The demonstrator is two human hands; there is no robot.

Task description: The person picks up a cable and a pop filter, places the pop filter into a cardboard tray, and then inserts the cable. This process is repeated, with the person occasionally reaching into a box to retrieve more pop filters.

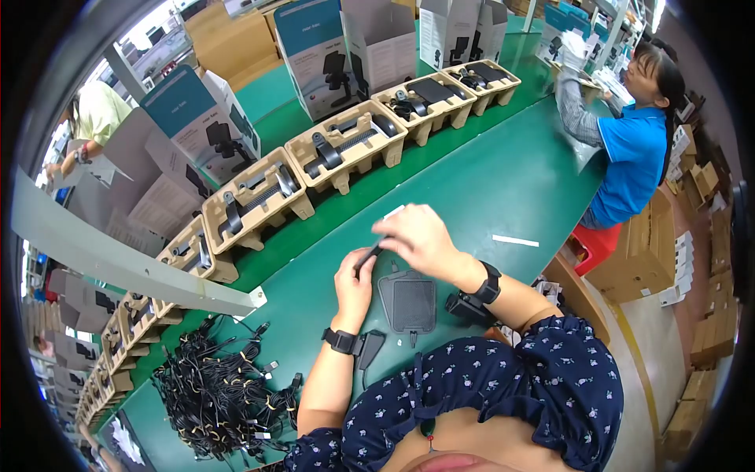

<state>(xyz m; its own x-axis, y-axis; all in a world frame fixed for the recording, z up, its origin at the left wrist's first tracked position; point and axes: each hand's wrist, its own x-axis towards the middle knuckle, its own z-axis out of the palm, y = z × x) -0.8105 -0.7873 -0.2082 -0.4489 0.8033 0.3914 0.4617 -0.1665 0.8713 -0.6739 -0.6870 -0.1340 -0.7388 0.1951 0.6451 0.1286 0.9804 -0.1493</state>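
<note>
In front of me, my left hand (354, 289) grips a thin flat dark piece (368, 256) at its lower end, seen edge-on. My right hand (425, 242) is over the upper end, fingers curled together; whatever they pinch is hidden. Just beyond those fingers shows a small white strip (394, 212); I cannot tell whether it is held. Below the hands lie dark rectangular pads (413, 303), partly overlapping, on the green table (480, 212). A big heap of black cables (220, 385), tied in bundles, lies left of my left forearm.
A row of moulded trays (346, 145) with black stand parts crosses the far side, open printed boxes (322, 59) behind it. A grey metal post (134, 244) slants in from the left. A white strip (515, 241) lies right. A co-worker in blue (637, 149) sits at far right.
</note>
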